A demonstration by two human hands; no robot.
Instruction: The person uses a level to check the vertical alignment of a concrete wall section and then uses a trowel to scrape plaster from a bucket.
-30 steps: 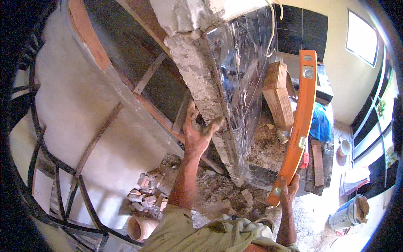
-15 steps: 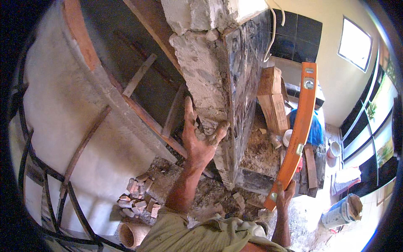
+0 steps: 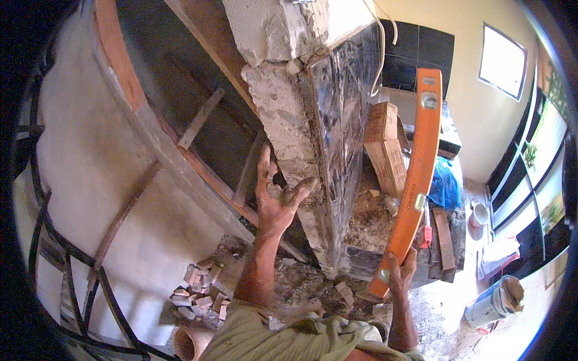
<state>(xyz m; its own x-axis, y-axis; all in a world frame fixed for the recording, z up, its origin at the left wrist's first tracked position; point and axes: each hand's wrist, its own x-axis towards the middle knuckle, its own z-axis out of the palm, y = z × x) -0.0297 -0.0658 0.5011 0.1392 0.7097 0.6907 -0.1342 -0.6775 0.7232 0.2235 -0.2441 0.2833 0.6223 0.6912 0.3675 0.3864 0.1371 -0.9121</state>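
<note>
Orange stands out at the right of the scene: a long spirit level (image 3: 409, 180) held upright and tilted, its top leaning to the right, its 1 round vial near the upper end. The right hand (image 3: 398, 272) is wrapped around the level's lower end, fingers closed on it. The level stands just beside the right face of a rough concrete column (image 3: 283, 120), apart from it. That face carries a dark glossy slab under clear plastic film (image 3: 343, 120).

The left hand (image 3: 276, 195) is spread open, fingers splayed, with palm and fingertips pressed against the crumbly near edge of the column.

Left of the column runs a curved plastered wall (image 3: 90, 180) with slanted timber battens (image 3: 201, 117). Broken brick pieces (image 3: 201, 289) lie on the floor near the left forearm, beside a clay pipe end (image 3: 191, 344). Far behind the level are stacked cardboard boxes (image 3: 385, 147), a blue plastic bag (image 3: 447, 183) and a white bucket (image 3: 480, 214). An open cement sack (image 3: 497, 301) lies at the near right.
</note>
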